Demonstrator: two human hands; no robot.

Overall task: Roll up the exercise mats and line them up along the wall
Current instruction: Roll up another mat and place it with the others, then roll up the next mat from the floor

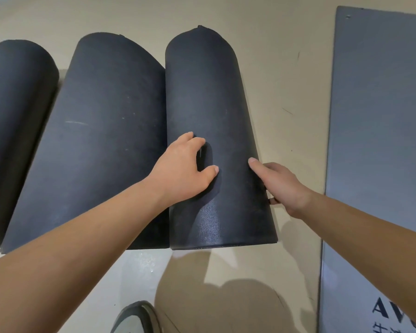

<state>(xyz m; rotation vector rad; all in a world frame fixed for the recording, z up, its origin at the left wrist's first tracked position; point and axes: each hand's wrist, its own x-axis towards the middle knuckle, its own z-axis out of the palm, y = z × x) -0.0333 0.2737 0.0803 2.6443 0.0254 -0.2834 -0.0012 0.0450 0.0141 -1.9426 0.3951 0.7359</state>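
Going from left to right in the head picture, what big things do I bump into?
left rolled mat → middle rolled mat → right rolled mat → flat grey sheet with letters

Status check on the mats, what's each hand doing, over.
Left hand pinching the rightmost mat, right hand wrapped round its side. Middle mat against it, left mat beyond. Nothing blocking; grey sheet off to the right.
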